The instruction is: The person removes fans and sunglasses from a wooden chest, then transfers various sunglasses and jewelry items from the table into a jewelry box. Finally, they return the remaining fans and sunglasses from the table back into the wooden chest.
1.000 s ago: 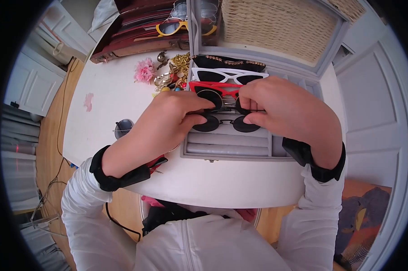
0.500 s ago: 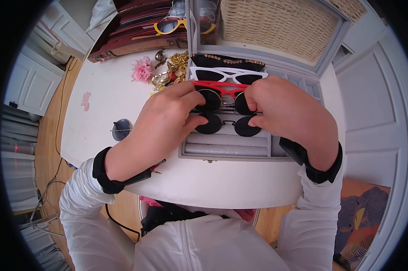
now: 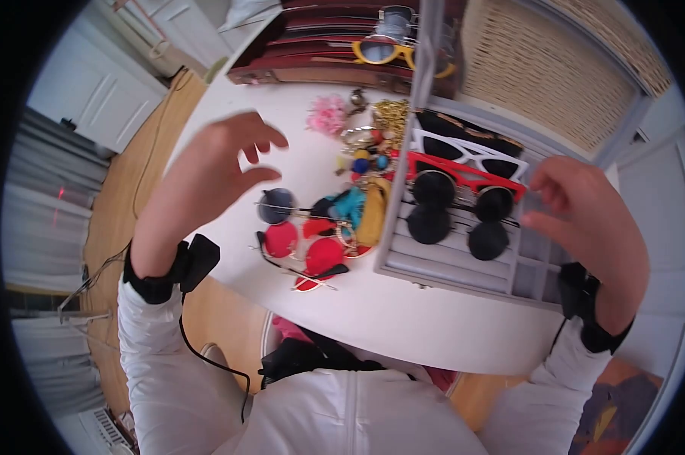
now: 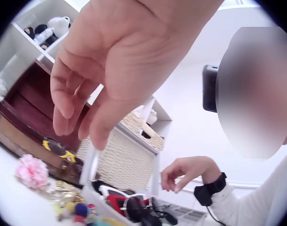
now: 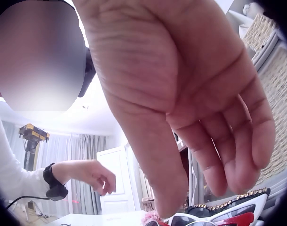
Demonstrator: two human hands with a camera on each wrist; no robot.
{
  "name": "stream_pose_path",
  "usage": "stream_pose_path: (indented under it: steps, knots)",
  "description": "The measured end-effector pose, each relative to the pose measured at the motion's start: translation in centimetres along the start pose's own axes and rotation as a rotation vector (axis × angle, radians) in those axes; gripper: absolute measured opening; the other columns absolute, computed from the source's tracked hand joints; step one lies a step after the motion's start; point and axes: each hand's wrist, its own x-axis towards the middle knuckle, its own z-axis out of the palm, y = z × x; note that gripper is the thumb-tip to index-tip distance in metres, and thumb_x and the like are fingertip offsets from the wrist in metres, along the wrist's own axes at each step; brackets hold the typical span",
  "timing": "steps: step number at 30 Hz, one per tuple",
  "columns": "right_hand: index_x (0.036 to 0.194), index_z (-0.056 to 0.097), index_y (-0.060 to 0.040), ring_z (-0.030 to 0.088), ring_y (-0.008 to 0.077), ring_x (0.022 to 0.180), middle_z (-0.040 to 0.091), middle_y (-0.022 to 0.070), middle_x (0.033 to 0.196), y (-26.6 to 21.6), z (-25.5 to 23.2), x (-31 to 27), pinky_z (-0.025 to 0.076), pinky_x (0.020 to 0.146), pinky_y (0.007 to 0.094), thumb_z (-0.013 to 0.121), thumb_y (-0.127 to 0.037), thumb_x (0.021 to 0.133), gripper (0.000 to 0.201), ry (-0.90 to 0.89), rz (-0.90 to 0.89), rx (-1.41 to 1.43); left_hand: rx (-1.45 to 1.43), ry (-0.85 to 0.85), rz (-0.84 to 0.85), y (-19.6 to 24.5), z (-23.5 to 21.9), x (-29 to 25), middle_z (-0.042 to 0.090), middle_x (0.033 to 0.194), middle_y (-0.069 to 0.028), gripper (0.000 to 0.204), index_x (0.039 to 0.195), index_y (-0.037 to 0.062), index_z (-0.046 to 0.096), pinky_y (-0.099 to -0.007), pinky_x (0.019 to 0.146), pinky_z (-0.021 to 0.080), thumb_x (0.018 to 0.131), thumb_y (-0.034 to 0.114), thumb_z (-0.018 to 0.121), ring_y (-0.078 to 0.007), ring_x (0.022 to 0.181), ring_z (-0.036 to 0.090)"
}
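Note:
My left hand [image 3: 213,167] hovers over the left of the table, fingers loosely bent with nothing between them. Nearest to it are blue-grey round sunglasses [image 3: 275,205] on the tabletop. At the grey box's [image 3: 456,287] right side hangs my right hand [image 3: 585,205], its relaxed fingers also holding nothing. A row of sunglasses lies in the box: a black pair with a jewelled brow [image 3: 471,127], white ones [image 3: 501,165], red ones [image 3: 426,164], round dark ones with a thin metal rim [image 3: 433,188], and black round ones [image 3: 429,224] at the front.
Red-lens round glasses [image 3: 325,256] lie near the table's front edge [image 3: 433,334]. Beside the box are gold chains [image 3: 391,117], a pink flower [image 3: 327,114] and a yellow piece [image 3: 373,212]. Behind stands a dark red case [image 3: 312,57] with yellow sunglasses [image 3: 380,51]. The box's lid [image 3: 539,114] is raised.
Both hands have let go of the black round sunglasses, which stay in the box. The left hand has moved left and the right hand off to the right. The head view has shifted leftward.

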Motion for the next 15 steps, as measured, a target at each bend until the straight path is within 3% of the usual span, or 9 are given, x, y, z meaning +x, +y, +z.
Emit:
stream_pose_path:
  steps: [2,5,6,11,13,15]
  knots:
    - [0.085,0.053,-0.0009,0.050,0.0242,0.070,0.051,0.0095,0.073,-0.5,0.0,-0.1,0.043,0.065,0.0345,0.073,-0.009,0.067,0.028,0.029,-0.001,0.023,0.087,-0.176,-0.008,-2.7,0.9,-1.3,0.057,0.092,-0.0094,0.029,0.095,0.0030,0.062,-0.0350,0.072,0.047,0.068,0.003,0.073,-0.0247,0.081,0.057]
    - [0.089,0.054,-0.0008,0.046,0.0205,0.064,0.047,0.0080,0.070,-0.5,0.0,-0.1,0.042,0.061,0.0326,0.073,-0.008,0.068,0.030,0.049,0.037,0.034,-0.002,-0.216,0.018,-4.1,2.8,-2.7,0.052,0.092,-0.0104,0.029,0.092,0.0031,0.062,-0.0347,0.074,0.046,0.066,0.004,0.074,-0.0285,0.083,0.055]
    - [0.090,0.054,-0.0006,0.047,0.0208,0.064,0.048,0.0082,0.070,-0.5,0.0,-0.1,0.042,0.061,0.0327,0.073,-0.008,0.068,0.030,0.056,0.006,0.056,-0.004,-0.181,0.046,-4.9,3.8,-3.1,0.051,0.090,-0.0085,0.030,0.089,0.0015,0.062,-0.0335,0.072,0.046,0.063,0.002,0.075,-0.0244,0.081,0.054]
    - [0.092,0.054,-0.0002,0.051,0.0214,0.066,0.052,0.0089,0.072,-0.7,-0.4,-0.1,0.043,0.062,0.0324,0.070,-0.011,0.072,0.028,0.037,-0.017,0.115,0.085,-0.141,0.128,-4.5,4.2,-2.9,0.052,0.089,-0.0096,0.017,0.082,-0.0010,0.060,-0.0327,0.072,0.046,0.068,-0.001,0.069,-0.0256,0.081,0.054]
    - [0.093,0.054,-0.0002,0.053,0.0222,0.067,0.054,0.0097,0.075,-0.6,-0.5,-0.3,0.044,0.062,0.0324,0.069,-0.013,0.075,0.027,0.044,-0.020,0.111,-0.004,-0.118,0.125,-4.8,3.2,-2.8,0.055,0.084,-0.0116,0.010,0.080,-0.0019,0.059,-0.0366,0.072,0.046,0.071,-0.001,0.064,-0.0287,0.081,0.055]
    - [0.094,0.054,-0.0003,0.053,0.0222,0.068,0.054,0.0096,0.075,-0.3,-0.6,-0.5,0.044,0.063,0.0326,0.069,-0.014,0.075,0.027,0.075,-0.039,0.093,0.000,-0.030,0.013,-4.1,1.3,-2.9,0.056,0.078,-0.0124,0.009,0.082,-0.0041,0.058,-0.0357,0.064,0.045,0.074,-0.005,0.061,-0.0285,0.077,0.055]
